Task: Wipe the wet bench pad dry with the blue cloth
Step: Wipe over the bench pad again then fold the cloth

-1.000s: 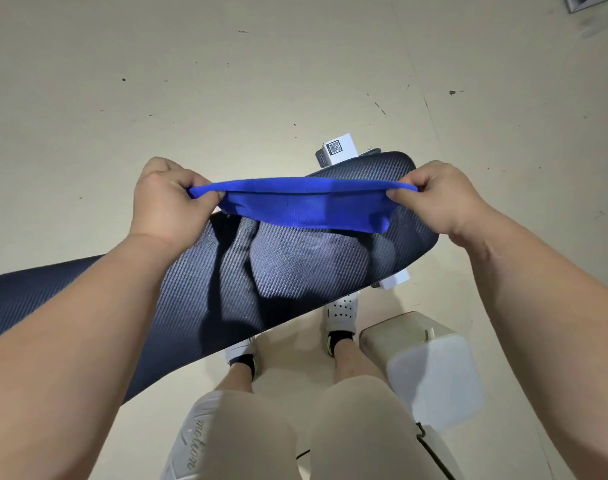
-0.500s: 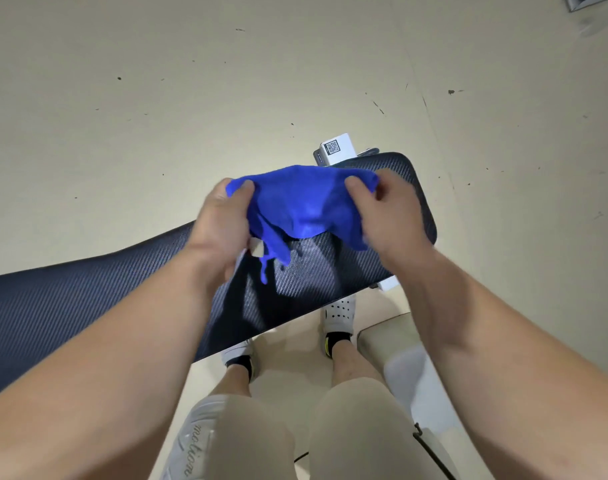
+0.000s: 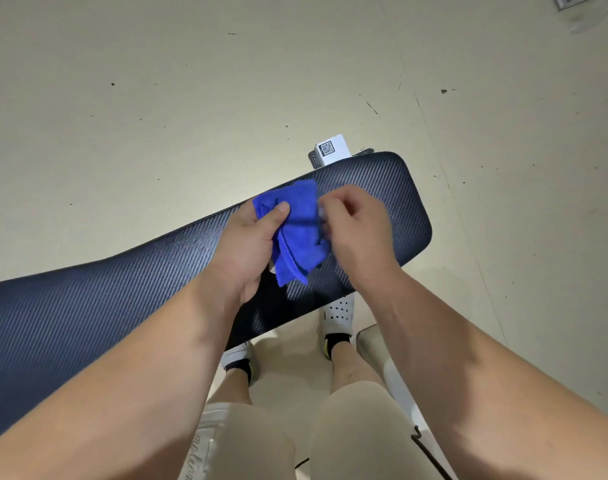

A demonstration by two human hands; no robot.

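The long dark bench pad (image 3: 88,306), with a woven carbon-like texture, runs from the lower left up to a rounded end at the right. Above its right part I hold the blue cloth (image 3: 297,233), folded into a small bundle. My left hand (image 3: 250,244) grips the cloth from the left, thumb pressed on top. My right hand (image 3: 356,233) pinches its right edge, slightly blurred. The cloth's lower corner hangs just over the pad; I cannot tell whether it touches it.
A white block with a QR code label (image 3: 332,150) sits on the floor behind the pad's right end. My legs and white shoes (image 3: 339,311) stand below the pad. A pale box-like object (image 3: 372,344) lies by my right foot. Beige floor surrounds the bench.
The cloth was stretched wide between both hands; the hands came together and folded it into a compact bundle, which now sits lower, close over the pad.
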